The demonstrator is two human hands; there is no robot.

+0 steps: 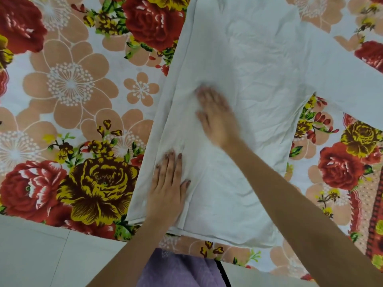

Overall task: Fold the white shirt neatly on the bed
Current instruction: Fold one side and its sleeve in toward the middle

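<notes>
The white shirt point(259, 83) lies flat on the floral bedsheet point(68, 96), its hem near the bed's front edge. Its left side is folded inward, making a long straight edge. One sleeve stretches out to the upper right. My left hand point(169, 187) lies flat, palm down, on the folded left part near the hem, fingers apart. My right hand point(217, 117) rests flat on the shirt's middle, further up; it is blurred with motion. Neither hand grips the cloth.
The bed's front edge runs along the bottom, with pale floor tiles point(41, 255) below it at left. Purple clothing point(178, 270) of the person shows at the bottom centre. Bare floral sheet lies to the left and right of the shirt.
</notes>
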